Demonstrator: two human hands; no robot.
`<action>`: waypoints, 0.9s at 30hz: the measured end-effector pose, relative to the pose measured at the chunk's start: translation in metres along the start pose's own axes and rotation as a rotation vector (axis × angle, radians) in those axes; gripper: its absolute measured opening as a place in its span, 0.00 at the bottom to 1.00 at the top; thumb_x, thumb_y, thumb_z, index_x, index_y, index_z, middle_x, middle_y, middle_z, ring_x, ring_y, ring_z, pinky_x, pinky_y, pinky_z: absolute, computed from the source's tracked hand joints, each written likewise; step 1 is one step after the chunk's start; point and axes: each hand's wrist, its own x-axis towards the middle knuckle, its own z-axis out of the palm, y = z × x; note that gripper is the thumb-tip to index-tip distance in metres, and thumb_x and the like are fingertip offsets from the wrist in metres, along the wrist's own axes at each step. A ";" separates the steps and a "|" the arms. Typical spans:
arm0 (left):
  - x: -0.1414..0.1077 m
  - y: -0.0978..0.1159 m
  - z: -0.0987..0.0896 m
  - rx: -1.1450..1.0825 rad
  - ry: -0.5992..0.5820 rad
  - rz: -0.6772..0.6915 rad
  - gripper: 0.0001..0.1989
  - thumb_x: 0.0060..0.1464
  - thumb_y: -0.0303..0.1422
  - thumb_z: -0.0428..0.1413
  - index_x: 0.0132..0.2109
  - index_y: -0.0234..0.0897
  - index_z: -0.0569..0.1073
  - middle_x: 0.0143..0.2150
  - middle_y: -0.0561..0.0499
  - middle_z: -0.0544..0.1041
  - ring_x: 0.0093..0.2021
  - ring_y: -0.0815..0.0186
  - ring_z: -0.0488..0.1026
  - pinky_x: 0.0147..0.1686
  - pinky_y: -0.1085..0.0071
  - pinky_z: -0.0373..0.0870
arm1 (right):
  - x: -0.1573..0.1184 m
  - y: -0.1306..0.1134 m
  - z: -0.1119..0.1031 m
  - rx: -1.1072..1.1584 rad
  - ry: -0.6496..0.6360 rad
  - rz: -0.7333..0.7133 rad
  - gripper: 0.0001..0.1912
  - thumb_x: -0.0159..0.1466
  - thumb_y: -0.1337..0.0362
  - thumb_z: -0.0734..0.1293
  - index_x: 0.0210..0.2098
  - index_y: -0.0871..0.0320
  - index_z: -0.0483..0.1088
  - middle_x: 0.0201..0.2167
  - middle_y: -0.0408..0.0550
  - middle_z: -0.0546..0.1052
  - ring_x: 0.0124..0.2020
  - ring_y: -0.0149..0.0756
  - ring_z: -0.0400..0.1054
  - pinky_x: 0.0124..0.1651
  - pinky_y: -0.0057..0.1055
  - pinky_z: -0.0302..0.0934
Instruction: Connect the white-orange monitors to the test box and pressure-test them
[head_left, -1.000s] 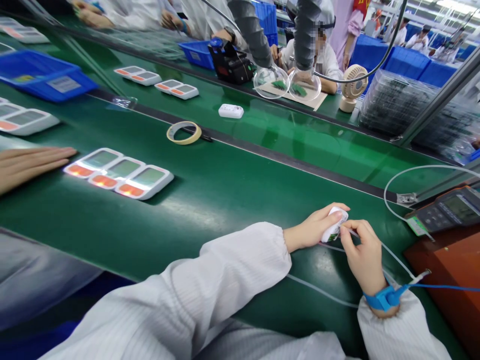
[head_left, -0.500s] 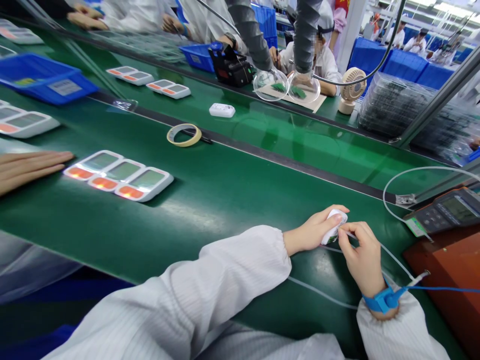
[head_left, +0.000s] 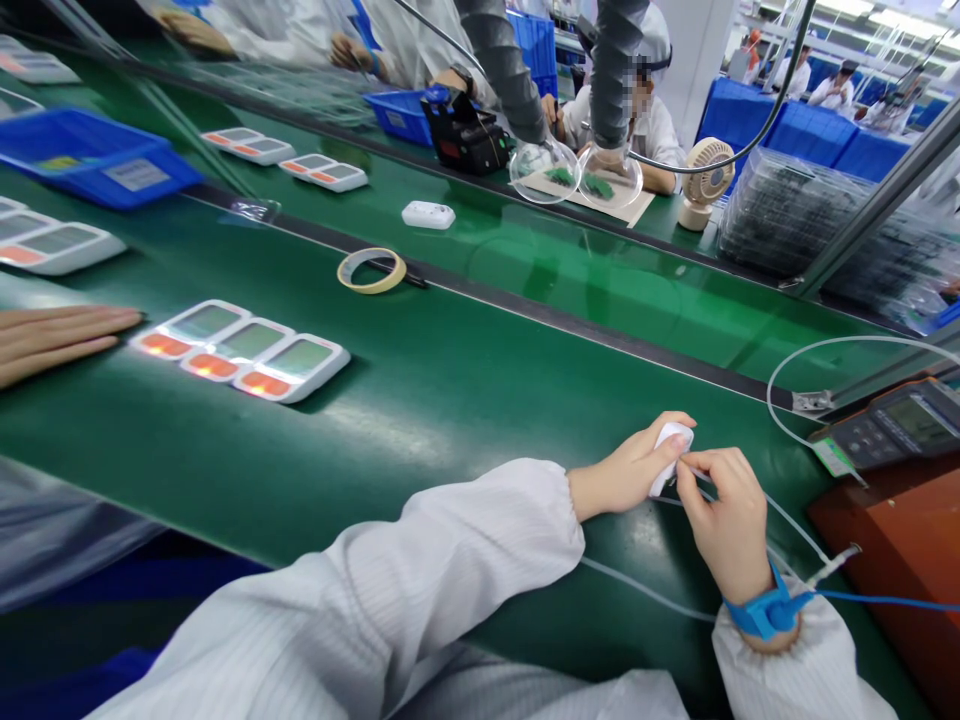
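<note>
White sleeves reach in from the bottom edge. Left hand (head_left: 630, 470) holds a small white rounded-oblong plastic device (head_left: 674, 433), thumb across its face, grip firm. Right hand (head_left: 733, 515), blue wrist strap (head_left: 763, 612) on, has thumb and forefinger in a narrow pinch against the device's near edge; cannot tell whether anything sits between the fingertips. A thin pale lead (head_left: 796, 528) runs beside that hand.

Progress: handling looks mid-step. Device is in both hands above the green bench top (head_left: 465, 400), not set down. Whether any part of the work on it is finished can't be judged; the pinch covers the spot.

Device look: smooth, glossy, tilted, partly hidden by thumb and fingers; no marking readable.

Right of the hands: orange box (head_left: 892, 550), grey handheld meter (head_left: 892, 425) with a display, reading not legible. Left, farther along: three white-framed display units with orange strips (head_left: 240, 348) side by side, a co-worker's flat hand (head_left: 64, 340) near them. Beyond: cream tape roll (head_left: 367, 288), then a similar white oblong device (head_left: 428, 214) lying on the far green surface, well apart from the hands.
</note>
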 end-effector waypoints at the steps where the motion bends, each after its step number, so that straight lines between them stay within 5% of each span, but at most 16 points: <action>1: -0.001 0.000 0.000 0.007 -0.001 0.018 0.30 0.63 0.54 0.41 0.58 0.35 0.62 0.37 0.50 0.68 0.34 0.65 0.64 0.36 0.67 0.63 | 0.000 0.000 0.000 0.001 0.003 0.004 0.07 0.69 0.67 0.64 0.33 0.56 0.69 0.30 0.45 0.74 0.33 0.38 0.66 0.37 0.34 0.59; 10: 0.000 -0.004 -0.003 -0.208 -0.036 -0.009 0.28 0.60 0.48 0.49 0.62 0.37 0.61 0.43 0.48 0.69 0.35 0.65 0.66 0.37 0.68 0.64 | -0.002 0.004 0.003 -0.056 0.019 0.023 0.07 0.70 0.64 0.64 0.36 0.56 0.70 0.33 0.47 0.75 0.37 0.41 0.67 0.43 0.38 0.61; 15: 0.007 -0.003 -0.002 -0.485 0.115 -0.080 0.35 0.51 0.46 0.61 0.62 0.40 0.61 0.44 0.50 0.68 0.34 0.69 0.67 0.35 0.71 0.64 | -0.005 0.007 0.005 -0.137 0.165 0.066 0.10 0.70 0.57 0.64 0.44 0.57 0.70 0.40 0.54 0.74 0.44 0.45 0.68 0.48 0.43 0.62; 19: 0.013 -0.008 -0.003 -0.465 0.272 -0.072 0.43 0.40 0.42 0.71 0.60 0.40 0.60 0.43 0.50 0.68 0.36 0.68 0.67 0.37 0.71 0.65 | -0.011 0.007 0.014 0.071 -0.125 0.221 0.23 0.71 0.54 0.61 0.59 0.61 0.61 0.31 0.46 0.75 0.28 0.38 0.70 0.32 0.32 0.65; 22: 0.013 -0.007 -0.006 -0.419 0.202 -0.055 0.38 0.45 0.45 0.68 0.57 0.39 0.61 0.42 0.51 0.69 0.38 0.67 0.68 0.39 0.70 0.67 | -0.013 0.009 0.019 0.159 -0.242 0.328 0.28 0.71 0.54 0.59 0.65 0.63 0.56 0.32 0.48 0.77 0.28 0.39 0.73 0.31 0.31 0.66; 27: 0.009 -0.001 -0.012 -0.353 -0.030 -0.009 0.34 0.56 0.45 0.61 0.62 0.40 0.55 0.47 0.48 0.70 0.42 0.66 0.71 0.42 0.67 0.69 | -0.009 0.016 0.016 0.276 -0.085 0.509 0.29 0.72 0.52 0.55 0.66 0.63 0.59 0.36 0.52 0.78 0.28 0.39 0.73 0.32 0.32 0.69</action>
